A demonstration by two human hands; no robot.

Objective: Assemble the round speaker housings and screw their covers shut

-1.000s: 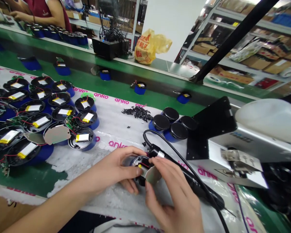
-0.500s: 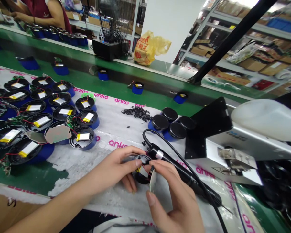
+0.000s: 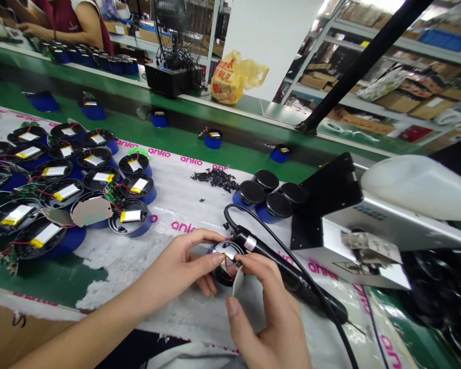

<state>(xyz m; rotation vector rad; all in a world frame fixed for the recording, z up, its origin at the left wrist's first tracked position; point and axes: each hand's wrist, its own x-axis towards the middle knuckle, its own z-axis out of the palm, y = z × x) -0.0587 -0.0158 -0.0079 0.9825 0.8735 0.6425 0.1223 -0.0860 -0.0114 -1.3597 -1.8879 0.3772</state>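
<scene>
My left hand (image 3: pixel 194 264) is closed around the side of a round black housing (image 3: pixel 223 279), thumb over its rim. Inside the housing a battery's yellow end and thin wires partly show, the rest covered by fingers. From its right side a pale circuit board (image 3: pixel 237 283) stands tilted on edge. My right hand (image 3: pixel 269 302) has its index fingertip at the board's top by the rim, its thumb lower down near the board's bottom edge. Just beyond both hands lies a black electric screwdriver (image 3: pixel 280 266) with a cable.
Open blue housings with batteries (image 3: pixel 130 215) crowd the left. A pile of small black parts (image 3: pixel 215 179) lies ahead, beside several black-topped housings (image 3: pixel 278 205). A silver machine (image 3: pixel 369 241) stands at right. More housings sit on the green belt (image 3: pixel 184 136); a co-worker (image 3: pixel 80 23) sits beyond.
The housing now shows more of its inside, and the board has shifted slightly left with my right hand. Housings on the belt have moved slightly left.
</scene>
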